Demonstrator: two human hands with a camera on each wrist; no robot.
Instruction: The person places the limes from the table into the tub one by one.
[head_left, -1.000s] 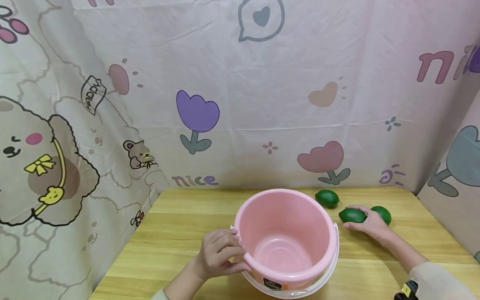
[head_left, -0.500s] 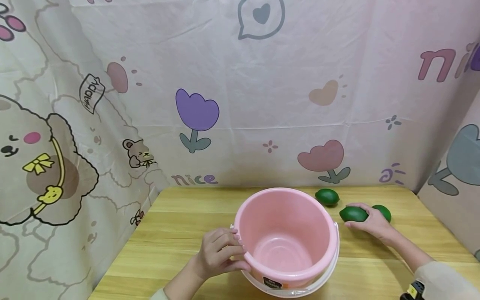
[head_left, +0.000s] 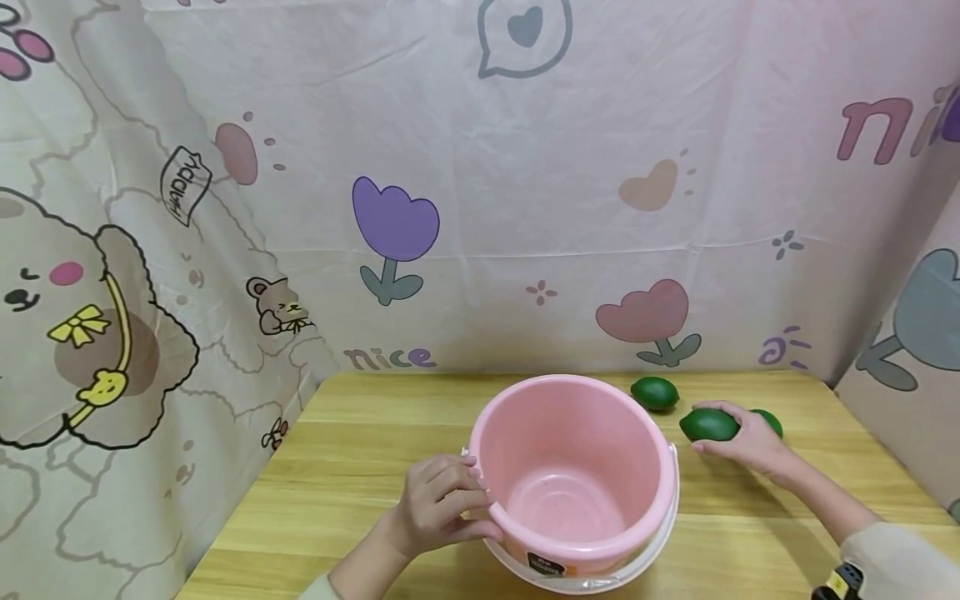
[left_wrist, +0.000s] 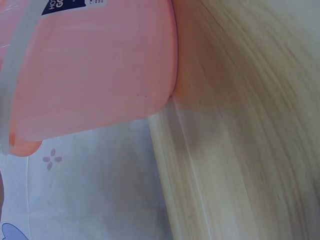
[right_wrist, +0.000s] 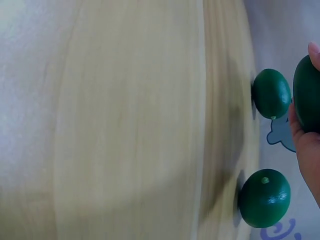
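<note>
A pink bucket (head_left: 573, 433) stands upright on the wooden table, its inside bare and its white handle (head_left: 663, 542) lowered round the front. My left hand (head_left: 442, 508) holds its left rim, fingers along the edge and thumb lower at the front. To the right of the bucket, my right hand (head_left: 746, 440) grips a green lime (head_left: 708, 424) between thumb and fingers. In the right wrist view that held lime (right_wrist: 306, 95) shows apart from the tabletop. A second lime (head_left: 655, 394) lies behind the bucket's right side. Partly hidden behind my right hand is a third lime (head_left: 771, 423).
The wooden table (head_left: 337, 467) runs back to a printed cloth backdrop (head_left: 487, 167). More printed cloth (head_left: 112, 250) hangs along the left side. A dark label (head_left: 545, 564) is on the bucket's front.
My right hand, with the lime in it, has shifted slightly to the right and up, covering more of the lime behind it. The left hand and bucket stay put.
</note>
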